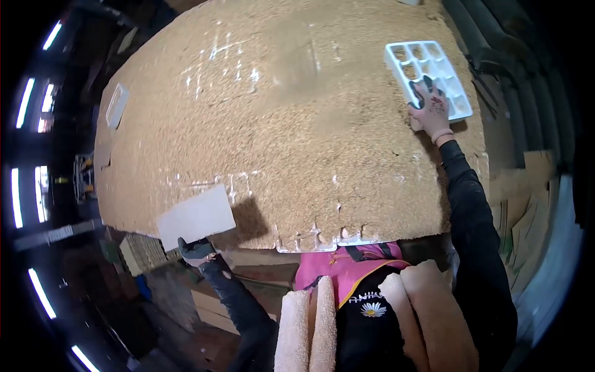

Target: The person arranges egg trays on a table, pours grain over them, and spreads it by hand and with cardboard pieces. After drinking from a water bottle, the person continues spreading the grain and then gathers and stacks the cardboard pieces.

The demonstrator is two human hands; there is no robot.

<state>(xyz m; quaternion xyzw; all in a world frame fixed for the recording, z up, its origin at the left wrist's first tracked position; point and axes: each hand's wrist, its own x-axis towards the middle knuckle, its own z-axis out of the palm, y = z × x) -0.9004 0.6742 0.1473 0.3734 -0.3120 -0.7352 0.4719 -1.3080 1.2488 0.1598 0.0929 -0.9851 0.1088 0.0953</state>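
My left hand [197, 252], in a dark-coated glove, holds a flat pale rectangular board [197, 217] by its near edge, at the front left of the wide grainy tan surface [279, 142]. Its fingers are closed on that edge. At the back right, my right hand [429, 106], gloved in pink and black, is on a white tray [460, 106] divided into square compartments. The fingers reach over the near left part of the tray; whether they grip a divider is hard to make out. Tan material shows in several compartments.
Two white trays [307, 249] [358, 240] lie sunk along the front edge by my body. A small white frame [116, 106] rests at the far left. Stacked cardboard [141, 251] stands below the left front edge, with more cardboard [530, 217] at the right.
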